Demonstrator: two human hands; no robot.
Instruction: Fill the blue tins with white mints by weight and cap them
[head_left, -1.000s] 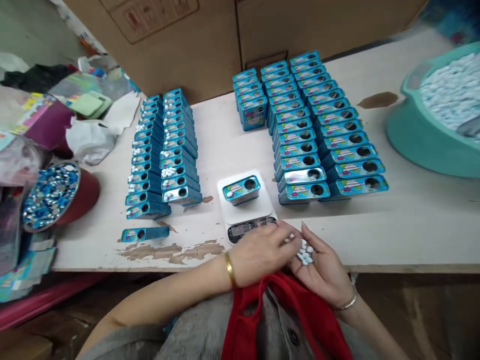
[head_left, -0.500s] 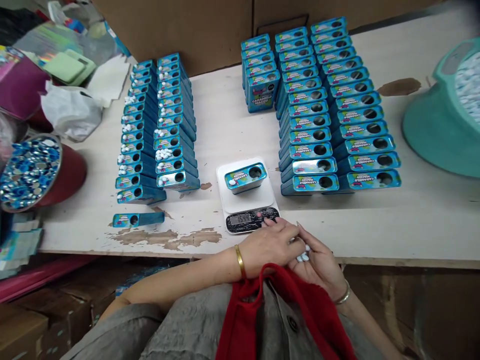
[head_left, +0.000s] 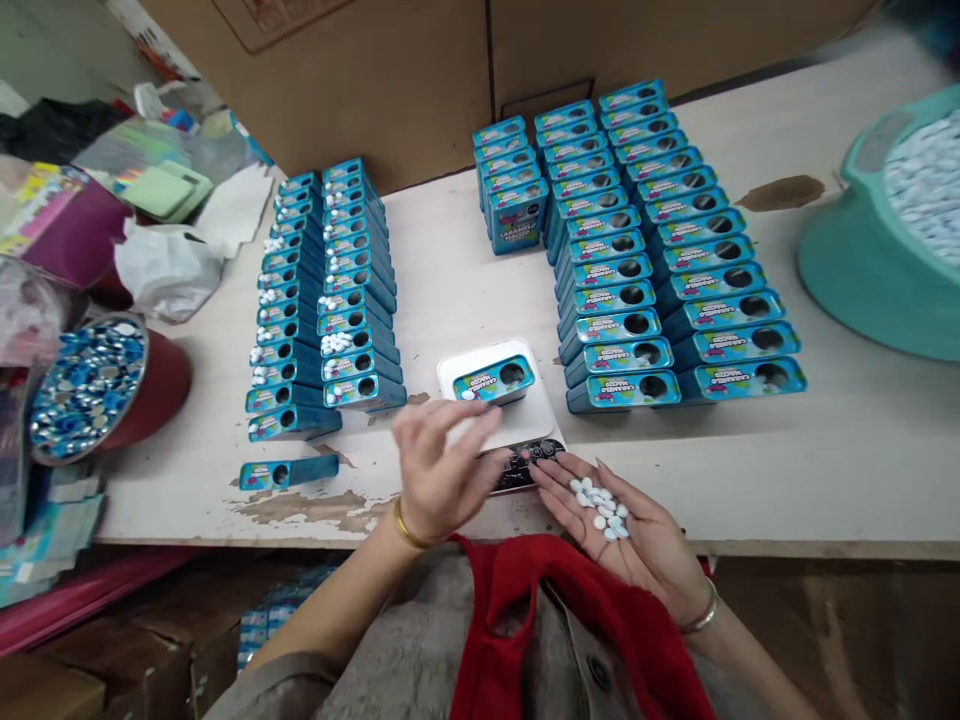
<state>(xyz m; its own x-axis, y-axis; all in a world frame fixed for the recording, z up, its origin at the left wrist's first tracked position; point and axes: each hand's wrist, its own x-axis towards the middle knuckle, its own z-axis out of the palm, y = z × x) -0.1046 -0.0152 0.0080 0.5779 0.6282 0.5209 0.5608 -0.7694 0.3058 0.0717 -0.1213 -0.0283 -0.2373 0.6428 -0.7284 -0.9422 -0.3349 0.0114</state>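
Observation:
My right hand (head_left: 637, 545) is palm up near the table's front edge, cupping several small white candies (head_left: 600, 508). To its left, my left hand (head_left: 442, 475) is raised in front of a white digital scale (head_left: 529, 422). Its fingers are apart and smeared by motion, and I see nothing in them. On the scale stands a blue candy tin (head_left: 480, 384) with a round hole in its top and a white candy lying at its left end. The left hand covers part of the scale's display; the right fingertips lie close by its buttons.
Rows of blue tins with white candies on top (head_left: 360, 335) stand at left; more rows of tins (head_left: 622, 300) stand at right. A red bucket of shiny blue and silver pieces (head_left: 161, 385) is far left. A teal tub (head_left: 862, 270) of white candies is far right. Cardboard (head_left: 420, 90) rises behind.
My left hand has lifted away from the right palm and moved left, in front of the scale. The right palm has opened out, showing the candies. The camera view has shifted slightly.

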